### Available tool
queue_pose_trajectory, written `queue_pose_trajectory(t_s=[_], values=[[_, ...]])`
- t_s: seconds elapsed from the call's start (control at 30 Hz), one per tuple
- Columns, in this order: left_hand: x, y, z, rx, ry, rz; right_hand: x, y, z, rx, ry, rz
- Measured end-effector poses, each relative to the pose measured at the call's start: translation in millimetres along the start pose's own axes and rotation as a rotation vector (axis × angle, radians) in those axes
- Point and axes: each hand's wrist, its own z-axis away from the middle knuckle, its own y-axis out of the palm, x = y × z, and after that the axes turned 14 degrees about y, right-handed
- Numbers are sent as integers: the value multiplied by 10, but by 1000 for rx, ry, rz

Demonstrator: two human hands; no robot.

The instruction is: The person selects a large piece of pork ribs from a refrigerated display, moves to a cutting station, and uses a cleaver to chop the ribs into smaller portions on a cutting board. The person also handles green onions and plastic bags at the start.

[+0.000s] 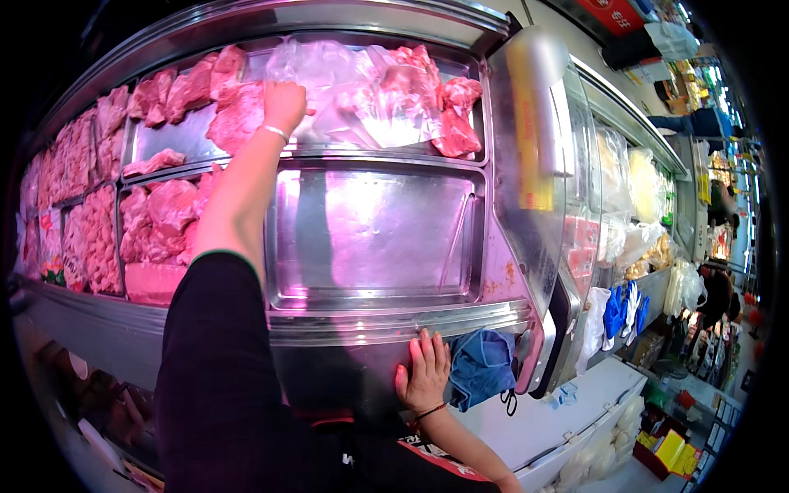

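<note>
My left hand (285, 108) reaches over the far row of a metal display counter, its fingers closed at the edge of a crumpled clear plastic sheet (341, 90); the fingertips are hidden. Raw pink meat (238, 117) lies just left of this hand. More red cuts (457, 119) sit at the right end of the same tray, partly under the plastic. My right hand (426, 370) lies flat against the counter's near edge (394, 326), fingers spread and holding nothing. Beside it hangs a folded blue cloth (482, 367).
A bare shallow metal tray (370, 234) sits in the near row. Left of it are several trays of meat (168, 218). A clear upright panel (534, 123) bounds the counter's right end. Beyond it are hanging plastic bags (641, 185) and a white chest-like unit (559, 419).
</note>
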Motion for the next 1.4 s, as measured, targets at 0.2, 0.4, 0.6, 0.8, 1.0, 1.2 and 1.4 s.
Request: queue_pose_trajectory(t_s=[0.2,0.4,0.6,0.8,1.0,1.2,1.4], values=[[106,-1479,1604,-820,-243,1064,139,-117,368,-60,-7,-4],[92,-3199,4401,-1177,-603,1766,404,-354,933,-187,-84,3],[-472,-4366,7390,-1513,-751,1937,438,-303,1648,-280,-150,-43],[-790,-4717,9662,-1741,-821,1641,3280,-856,3025,192,-461,-923],[-887,-4316,11025,-1125,-562,660,5824,-779,5457,796,-1210,-502],[44,-3761,12949,-1872,-248,2279,7680,525,6655,1094,-1340,-409],[945,-3972,14612,-1821,-918,1228,9553,959,8201,1685,-1953,49]])
